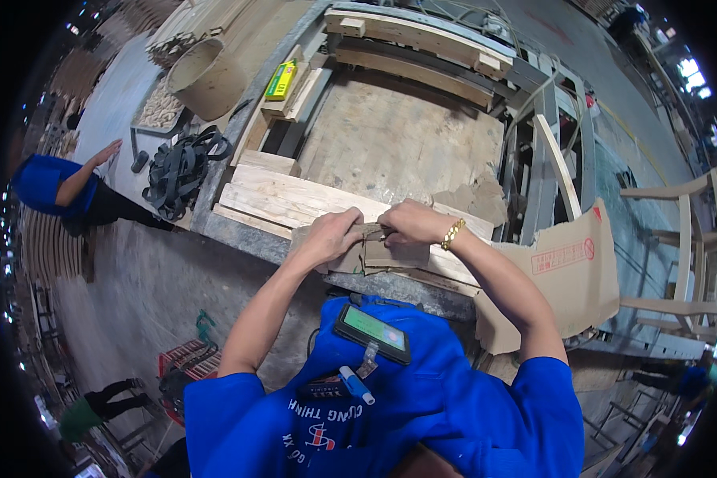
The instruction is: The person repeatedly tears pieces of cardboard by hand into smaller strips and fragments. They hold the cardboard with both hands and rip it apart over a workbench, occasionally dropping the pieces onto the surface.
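A small brown piece of cardboard [396, 255] lies over the near edge of the frame, bent or torn along its top. My left hand [332, 237] pinches its left part with the fingers closed. Close beside it, my right hand [413, 223] grips the upper edge, fingertips curled in; a gold-coloured bracelet is on that wrist. Under and behind the cardboard runs a pale wooden board [283, 196] along the front of the metal frame [251, 242]. What lies between the fingertips is partly hidden.
A large cardboard sheet [562, 275] leans at the right. Torn cardboard [479, 199] lies beyond my right hand. A yellow-green box [280, 81] sits on the frame's left side. Black straps [185, 169], a bucket [208, 78] and a tray of small wooden pieces [158, 110] are at left, near another person [52, 187].
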`<state>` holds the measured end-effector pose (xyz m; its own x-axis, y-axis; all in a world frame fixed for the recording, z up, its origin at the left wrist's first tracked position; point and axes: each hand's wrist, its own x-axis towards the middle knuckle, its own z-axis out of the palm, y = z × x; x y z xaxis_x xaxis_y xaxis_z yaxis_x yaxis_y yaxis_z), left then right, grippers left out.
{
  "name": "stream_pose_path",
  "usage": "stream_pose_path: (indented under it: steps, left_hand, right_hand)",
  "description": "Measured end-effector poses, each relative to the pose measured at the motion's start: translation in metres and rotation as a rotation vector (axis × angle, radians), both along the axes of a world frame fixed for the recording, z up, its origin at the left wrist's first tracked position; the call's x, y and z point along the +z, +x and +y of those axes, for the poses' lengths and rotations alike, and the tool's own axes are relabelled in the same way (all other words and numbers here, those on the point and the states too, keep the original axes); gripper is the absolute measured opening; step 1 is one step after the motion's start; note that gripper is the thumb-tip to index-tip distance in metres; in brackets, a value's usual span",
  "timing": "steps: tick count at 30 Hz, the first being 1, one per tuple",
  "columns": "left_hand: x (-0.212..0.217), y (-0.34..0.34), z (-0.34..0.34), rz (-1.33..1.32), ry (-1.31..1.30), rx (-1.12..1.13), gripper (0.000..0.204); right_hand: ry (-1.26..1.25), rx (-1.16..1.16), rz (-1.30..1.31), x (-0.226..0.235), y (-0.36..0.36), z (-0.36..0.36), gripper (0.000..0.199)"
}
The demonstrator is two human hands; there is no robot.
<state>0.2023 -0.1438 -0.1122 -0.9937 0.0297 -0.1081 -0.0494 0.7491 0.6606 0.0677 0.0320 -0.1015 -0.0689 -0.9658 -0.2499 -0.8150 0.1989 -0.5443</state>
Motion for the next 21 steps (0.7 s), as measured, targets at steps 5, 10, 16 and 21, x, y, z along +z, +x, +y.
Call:
stream_pose_path:
  steps: [5, 10, 16, 21]
  left_hand:
    - [0.018, -0.002, 0.003, 0.158, -0.004, -0.027, 0.019]
    - [0.017, -0.021, 0.011, 0.038, 0.222, -0.093, 0.019]
    - [-0.036, -0.053, -0.062, -0.011, 0.16, 0.479, 0.024]
    - [-0.043, -0.06, -0.067, -0.021, 0.17, 0.588, 0.024]
  right_hand:
    - [0.028, -0.138, -0.295, 0.012, 0.003, 0.0, 0.037]
    - [0.139, -0.077, -0.261, 0.014, 0.01, 0.018, 0.028]
    - [-0.264, 0.008, 0.212, 0.089, 0.053, 0.052, 0.019]
    - [-0.062, -0.454, -0.344, 0.079, 0.021, 0.102, 0.03]
